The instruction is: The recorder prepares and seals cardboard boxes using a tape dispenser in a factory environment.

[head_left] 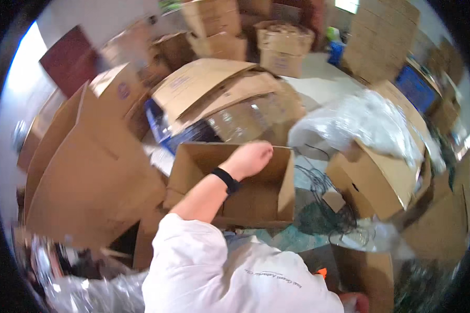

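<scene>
Everything here is placed from the open cardboard box (235,182) in the middle of the view, a small brown carton with its top flaps up and its inside bare as far as can be seen.

Far left of the box, a big flattened sheet of cardboard (89,177) leans up, and below it lies crumpled clear plastic wrap (83,292). Just left of and behind the box, a blue crate (164,133) peeks out under more folded cartons (203,86).

One hand (250,159) reaches across the box from the lower edge, a black wristband on its wrist and a white sleeve on the upper arm. It is closed into a loose fist over the far wall of the box, at or just above the rim; whether it grips the edge cannot be told. Which of the person's hands it is also cannot be told for sure; by the way the arm comes in it looks like the left. The other hand is out of sight.

Right of the box, a tangle of dark wire or netting (324,203) lies on the floor, then another open carton (376,182) with a white plastic bag (360,120) behind it.

The box should handle light and fairly stiff, though its walls will flex if squeezed. Pinching a wall at the rim, or a hand under the base, looks the surest hold.
</scene>
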Demonstrator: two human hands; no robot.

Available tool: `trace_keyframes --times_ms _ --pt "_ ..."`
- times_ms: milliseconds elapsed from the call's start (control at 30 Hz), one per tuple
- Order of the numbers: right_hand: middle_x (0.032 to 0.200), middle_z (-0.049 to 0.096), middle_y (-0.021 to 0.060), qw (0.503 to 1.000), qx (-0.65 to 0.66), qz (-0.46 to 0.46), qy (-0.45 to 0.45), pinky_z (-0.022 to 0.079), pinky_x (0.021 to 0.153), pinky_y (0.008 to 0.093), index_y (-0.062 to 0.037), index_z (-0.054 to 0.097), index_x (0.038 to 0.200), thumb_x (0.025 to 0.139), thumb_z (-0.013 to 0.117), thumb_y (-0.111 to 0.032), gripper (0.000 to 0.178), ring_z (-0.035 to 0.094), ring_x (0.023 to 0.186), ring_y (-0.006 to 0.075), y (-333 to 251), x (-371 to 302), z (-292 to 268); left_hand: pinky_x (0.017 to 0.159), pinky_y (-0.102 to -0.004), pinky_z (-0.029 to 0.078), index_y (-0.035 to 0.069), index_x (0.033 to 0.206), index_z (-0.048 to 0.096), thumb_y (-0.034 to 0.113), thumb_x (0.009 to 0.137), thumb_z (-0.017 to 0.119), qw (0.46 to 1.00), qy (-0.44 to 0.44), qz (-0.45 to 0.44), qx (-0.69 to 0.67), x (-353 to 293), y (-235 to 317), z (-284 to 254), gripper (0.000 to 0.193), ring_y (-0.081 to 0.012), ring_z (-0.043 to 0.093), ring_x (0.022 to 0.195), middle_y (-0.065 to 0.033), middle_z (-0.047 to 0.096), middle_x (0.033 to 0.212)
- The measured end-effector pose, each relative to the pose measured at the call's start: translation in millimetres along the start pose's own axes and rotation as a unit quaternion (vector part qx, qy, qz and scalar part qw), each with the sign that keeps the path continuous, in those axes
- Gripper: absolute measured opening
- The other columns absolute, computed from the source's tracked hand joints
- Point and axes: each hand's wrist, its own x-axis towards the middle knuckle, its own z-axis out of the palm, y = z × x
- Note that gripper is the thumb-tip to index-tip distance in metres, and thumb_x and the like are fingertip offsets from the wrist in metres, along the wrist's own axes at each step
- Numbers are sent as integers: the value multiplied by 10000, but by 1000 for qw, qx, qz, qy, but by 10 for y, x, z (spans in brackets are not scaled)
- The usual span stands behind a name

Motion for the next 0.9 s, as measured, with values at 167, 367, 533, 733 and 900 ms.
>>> trace_keyframes --times_ms 167,367,533,733,900 --pt "857 649 151 998 -32 -27 -35 505 681 378 -51 645 889 704 625 -244 268 631 788 280 -539 275 -459 798 -463 454 28 967 601 290 826 491 900 -283 -313 105 -1935 -634 810 317 -359 574 937 -214 602 994" --pt "864 651 147 992 -80 -82 -59 505 691 380 -50 640 913 713 622 -281 306 634 797 279 -940 439 -587 886 -423 426 82 1047 633 269 853 436 731 -385 -563 -2 -5512 -1224 2145 334 -306 546 1060 -160 574 1135" --pt "871 652 144 952 -184 -185 -159 505 699 382 -49 636 933 721 619 -313 338 636 804 278 -1173 655 -143 868 -398 450 88 1023 641 236 873 412 685 -250 -675 115 -7415 -1042 1940 311 -286 547 1069 -132 584 1128" --pt "879 654 141 927 -260 -232 -139 504 709 383 -48 631 957 730 616 -350 378 639 812 277 -1000 1180 -88 859 -395 454 115 1030 604 246 789 561 730 59 -650 -205 -5429 -223 574 278 -268 559 1022 -86 577 1094" --pt "856 641 146 718 -452 -516 -122 491 724 399 -91 645 861 728 598 -298 250 612 855 311 -1701 1263 22 1001 -498 226 207 1279 404 421 844 503 506 550 -468 -472 -6125 850 124 495 -242 348 1237 -23 429 1308"
